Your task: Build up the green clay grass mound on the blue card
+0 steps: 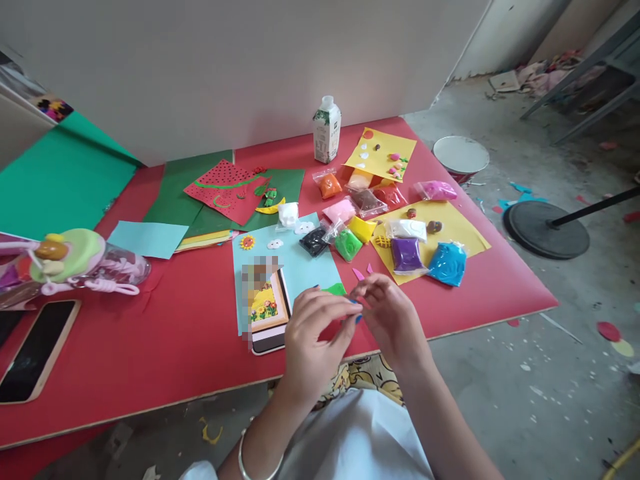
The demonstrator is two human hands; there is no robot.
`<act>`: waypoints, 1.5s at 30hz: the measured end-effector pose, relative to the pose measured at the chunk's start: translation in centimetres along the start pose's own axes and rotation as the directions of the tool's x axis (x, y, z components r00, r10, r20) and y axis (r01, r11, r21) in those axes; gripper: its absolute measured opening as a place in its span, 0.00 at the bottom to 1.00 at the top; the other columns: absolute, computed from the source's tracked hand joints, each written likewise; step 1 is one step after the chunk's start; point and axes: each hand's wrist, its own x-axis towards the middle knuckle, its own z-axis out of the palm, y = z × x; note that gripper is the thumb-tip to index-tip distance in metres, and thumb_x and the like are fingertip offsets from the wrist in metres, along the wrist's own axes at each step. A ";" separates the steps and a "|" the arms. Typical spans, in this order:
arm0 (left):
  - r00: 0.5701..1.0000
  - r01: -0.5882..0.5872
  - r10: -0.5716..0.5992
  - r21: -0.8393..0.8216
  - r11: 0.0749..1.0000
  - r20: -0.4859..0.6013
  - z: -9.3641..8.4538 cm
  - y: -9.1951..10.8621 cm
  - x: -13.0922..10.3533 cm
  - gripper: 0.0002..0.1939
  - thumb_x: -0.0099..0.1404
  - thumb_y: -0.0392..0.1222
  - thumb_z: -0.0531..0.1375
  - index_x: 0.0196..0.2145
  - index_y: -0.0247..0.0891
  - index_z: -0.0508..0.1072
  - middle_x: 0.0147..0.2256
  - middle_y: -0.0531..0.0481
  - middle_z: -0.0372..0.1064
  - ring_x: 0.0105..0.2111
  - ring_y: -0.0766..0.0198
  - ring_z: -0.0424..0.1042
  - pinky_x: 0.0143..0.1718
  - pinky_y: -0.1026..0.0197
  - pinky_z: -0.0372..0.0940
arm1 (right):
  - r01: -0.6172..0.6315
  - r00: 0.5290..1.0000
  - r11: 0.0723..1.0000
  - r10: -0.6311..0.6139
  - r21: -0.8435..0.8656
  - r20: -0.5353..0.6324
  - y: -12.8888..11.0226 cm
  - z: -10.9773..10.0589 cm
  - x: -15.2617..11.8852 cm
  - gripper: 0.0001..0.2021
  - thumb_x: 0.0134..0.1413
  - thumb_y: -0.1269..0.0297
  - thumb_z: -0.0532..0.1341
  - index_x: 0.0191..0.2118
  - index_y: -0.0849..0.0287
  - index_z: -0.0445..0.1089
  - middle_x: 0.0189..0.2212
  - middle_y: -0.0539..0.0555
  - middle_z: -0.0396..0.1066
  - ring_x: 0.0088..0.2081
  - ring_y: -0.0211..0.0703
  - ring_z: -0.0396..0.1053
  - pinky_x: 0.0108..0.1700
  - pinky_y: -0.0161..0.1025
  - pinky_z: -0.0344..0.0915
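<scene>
My left hand (320, 327), with a bracelet at the wrist, is closed in a pinch above the table's front edge. Facing it, my right hand (390, 317) has its fingers curled, and the fingertips of both hands meet. Blue shows at the left fingertips; anything between them is too small to make out. Just beyond lie a light blue sheet (320, 257) with a clay sun (247, 242), clouds (275, 245) and a green clay patch (334, 289). A phone (270, 343) showing a flower picture rests on this sheet. Small pink pieces (359, 274) lie near my right fingers.
Several clay packets, including purple (406, 255), blue (449, 264) and black (315, 242), are spread across the red table (190, 340). A carton bottle (327, 130) stands at the back. Left are another phone (37, 353) and a clear cup (125, 263). A round stand base (545, 230) sits on the floor.
</scene>
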 end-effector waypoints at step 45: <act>0.974 -0.207 0.189 0.146 0.967 0.126 -0.8 -0.3 0.3 0.07 0.63 0.34 0.63 0.40 0.40 0.74 0.33 0.52 0.75 0.35 0.66 0.72 0.38 0.60 0.69 | -0.046 0.976 0.969 0.095 -0.244 0.194 -1.3 -2.5 -1.0 0.07 0.50 0.59 0.68 0.28 0.56 0.77 0.25 0.52 0.75 0.30 0.39 0.71 0.34 0.35 0.68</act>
